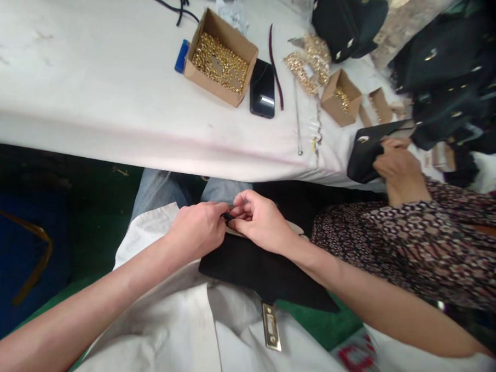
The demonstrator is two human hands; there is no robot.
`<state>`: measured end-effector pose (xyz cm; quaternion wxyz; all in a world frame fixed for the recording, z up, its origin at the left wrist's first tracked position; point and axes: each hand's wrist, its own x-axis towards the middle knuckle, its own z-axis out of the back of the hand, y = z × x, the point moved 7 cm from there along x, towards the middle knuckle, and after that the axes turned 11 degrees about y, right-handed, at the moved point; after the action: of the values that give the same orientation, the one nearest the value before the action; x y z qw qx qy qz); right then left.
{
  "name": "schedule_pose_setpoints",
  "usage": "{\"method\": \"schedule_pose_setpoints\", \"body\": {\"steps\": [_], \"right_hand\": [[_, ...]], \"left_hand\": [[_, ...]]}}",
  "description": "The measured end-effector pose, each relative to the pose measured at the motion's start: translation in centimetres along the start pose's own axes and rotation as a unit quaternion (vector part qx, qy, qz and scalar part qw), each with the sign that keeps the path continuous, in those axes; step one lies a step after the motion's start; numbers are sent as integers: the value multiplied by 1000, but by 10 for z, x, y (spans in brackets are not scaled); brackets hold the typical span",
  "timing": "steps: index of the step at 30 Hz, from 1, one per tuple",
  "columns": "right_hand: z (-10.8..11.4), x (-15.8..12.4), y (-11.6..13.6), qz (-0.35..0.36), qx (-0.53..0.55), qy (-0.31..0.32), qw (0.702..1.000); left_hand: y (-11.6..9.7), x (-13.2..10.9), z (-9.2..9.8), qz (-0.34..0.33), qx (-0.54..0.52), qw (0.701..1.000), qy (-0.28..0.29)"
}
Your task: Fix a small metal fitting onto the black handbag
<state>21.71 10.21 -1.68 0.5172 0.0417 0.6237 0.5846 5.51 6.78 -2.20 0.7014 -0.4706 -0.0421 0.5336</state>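
Note:
A black bag (263, 267) with a pointed flap lies across my lap, and a gold metal clasp plate (271, 326) hangs from the flap's edge. My left hand (200, 230) is closed on the bag's far left edge, where a bit of black strap or loop (227, 217) shows by the fingertips. Facing it, my right hand (261, 221) has thumb and fingers pinched together at the same edge, over the beige lining. Any small part between the fingertips is hidden.
On the white-covered table (83, 100) stand a cardboard box (215, 91) of gold hardware, a phone (262, 89), a smaller box (330, 103) and bags of fittings (303, 71). At right, a co-worker's hand (399, 165) holds another black bag (364, 153), near piled black bags (435, 62).

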Motion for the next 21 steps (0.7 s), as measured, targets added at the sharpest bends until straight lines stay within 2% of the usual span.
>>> {"method": "schedule_pose_setpoints", "body": {"steps": [2, 6, 9, 11, 13, 16, 21], "right_hand": [[1, -2, 2, 12, -13, -4, 1000], [5, -6, 10, 26, -83, -21, 996], [9, -8, 17, 19, -160, -34, 986], [12, -10, 21, 9, -206, -36, 978], [13, -11, 23, -5, -250, -30, 968], [13, -12, 23, -18, -317, -8, 948], [11, -8, 20, 18, -354, 4, 935]], "left_hand": [[-1, 6, 1, -14, 4, 999, 30], [3, 21, -1, -43, -62, 994, 78], [2, 28, -3, -99, -116, 985, 82], [-2, 27, -3, -155, -159, 972, 77], [-2, 24, -4, -179, -184, 964, 75], [1, 23, -5, -171, -183, 965, 74], [5, 29, -6, -150, -163, 972, 75]]}}
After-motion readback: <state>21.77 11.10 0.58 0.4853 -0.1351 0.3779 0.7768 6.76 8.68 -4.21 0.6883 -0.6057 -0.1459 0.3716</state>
